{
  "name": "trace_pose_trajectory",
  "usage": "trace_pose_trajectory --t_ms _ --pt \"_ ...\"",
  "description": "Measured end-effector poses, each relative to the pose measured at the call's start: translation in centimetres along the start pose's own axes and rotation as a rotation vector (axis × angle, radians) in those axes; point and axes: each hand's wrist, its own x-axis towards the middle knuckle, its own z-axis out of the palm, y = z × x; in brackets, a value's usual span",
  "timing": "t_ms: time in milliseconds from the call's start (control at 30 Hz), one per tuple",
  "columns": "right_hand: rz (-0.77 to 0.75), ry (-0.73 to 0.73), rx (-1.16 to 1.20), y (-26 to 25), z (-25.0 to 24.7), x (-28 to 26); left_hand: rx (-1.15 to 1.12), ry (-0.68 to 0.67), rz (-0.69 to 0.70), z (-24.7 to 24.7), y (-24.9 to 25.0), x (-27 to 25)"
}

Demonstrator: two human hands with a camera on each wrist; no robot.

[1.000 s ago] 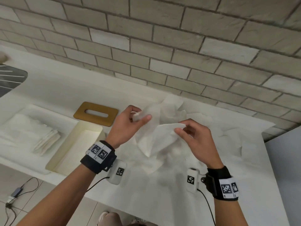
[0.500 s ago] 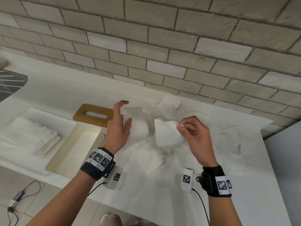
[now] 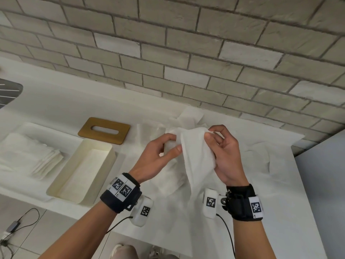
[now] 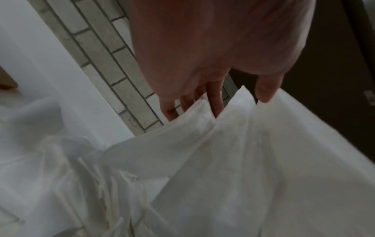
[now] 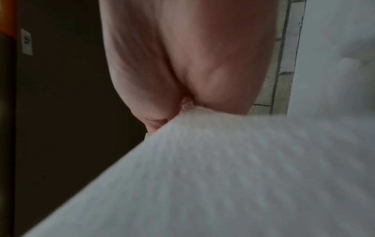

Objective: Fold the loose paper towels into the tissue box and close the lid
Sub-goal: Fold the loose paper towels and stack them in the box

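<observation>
Both hands hold one white paper towel (image 3: 196, 156) up above the counter. My right hand (image 3: 210, 133) pinches its top corner, and the sheet hangs down across that palm. My left hand (image 3: 174, 144) pinches the sheet's left edge between thumb and fingers; in the left wrist view the paper towel (image 4: 253, 160) runs between those fingers (image 4: 265, 94). The right wrist view is filled by the paper towel (image 5: 223, 176). The cream tissue box (image 3: 104, 146) stands open to the left, a sheet lining its bottom. Its wooden slotted lid (image 3: 87, 129) lies flat behind it.
More loose paper towels (image 3: 190, 116) lie crumpled on the white counter (image 3: 56, 101) under and behind my hands. A stack of folded towels (image 3: 37, 157) sits left of the box. A brick wall backs the counter; a dark rack (image 3: 9, 90) is at far left.
My hands have come together and lifted the towel higher. The right hand now holds its top corner and the sheet hangs long; the left hand took hold of its left edge.
</observation>
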Motion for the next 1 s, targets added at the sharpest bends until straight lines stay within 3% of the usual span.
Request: trace_pose_trajectory --t_ms 200,333,433,500,633,700,867,1000 --pt "0.008 -0.012 -0.049 0.1 0.3 0.4 -0.014 0.017 0.074 -0.1 -0.6 1.1" --pt "-0.096 0.145 -0.251 1.7 -0.5 1.1 0.061 0.236 -0.027 -0.7 -1.0 1.1" --pt "-0.11 0.158 -0.508 1.8 -1.1 1.4 0.199 0.424 -0.09 -3.7 -1.6 0.0" --pt "-0.117 0.086 -0.711 1.6 -0.4 1.9 0.231 0.498 -0.107 -6.2 -1.5 -1.2" --pt "-0.145 -0.206 -0.985 2.8 3.6 3.9 0.209 0.62 -0.149 -11.8 -1.2 -3.5" --pt "-0.251 -0.25 -1.016 4.0 6.7 5.0 0.224 0.699 -0.157 -15.1 -1.3 -4.8" --pt "-0.666 -0.185 -0.939 4.8 16.7 5.7 0.166 0.87 -0.129 -24.3 0.0 -9.0" --pt "-0.844 -0.304 -1.021 8.1 23.8 3.6 0.194 0.942 -0.118 -30.4 1.3 -12.3"
